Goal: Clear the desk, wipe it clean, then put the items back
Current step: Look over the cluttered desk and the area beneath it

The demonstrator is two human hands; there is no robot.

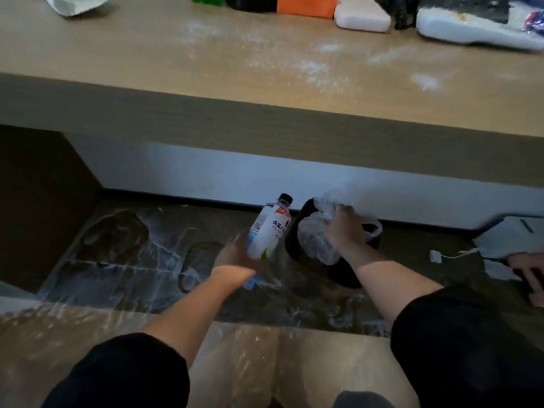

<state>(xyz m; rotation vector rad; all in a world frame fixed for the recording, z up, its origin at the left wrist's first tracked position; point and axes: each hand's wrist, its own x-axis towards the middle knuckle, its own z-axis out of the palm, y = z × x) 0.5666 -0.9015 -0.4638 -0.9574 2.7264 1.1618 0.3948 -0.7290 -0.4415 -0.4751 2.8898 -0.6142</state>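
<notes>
Your left hand [235, 254] curls round the white, black-capped plastic bottle [269, 228] near the floor. Your right hand [343, 228] pinches the clear plastic bag [315, 245] in the round black bin [347, 273] at 3 o'clock. Pull it wide, then drop the bottle in.

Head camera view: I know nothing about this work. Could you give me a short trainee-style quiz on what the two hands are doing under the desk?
1. True or false: the left hand has its grip on the bottle with the black cap.
2. What does the right hand hold at the black bin? A) a clear plastic bag B) a sponge C) a cup
3. Fill in: the white powder lies scattered on the ___.

Key: 1 true; 2 A; 3 desk.
</notes>
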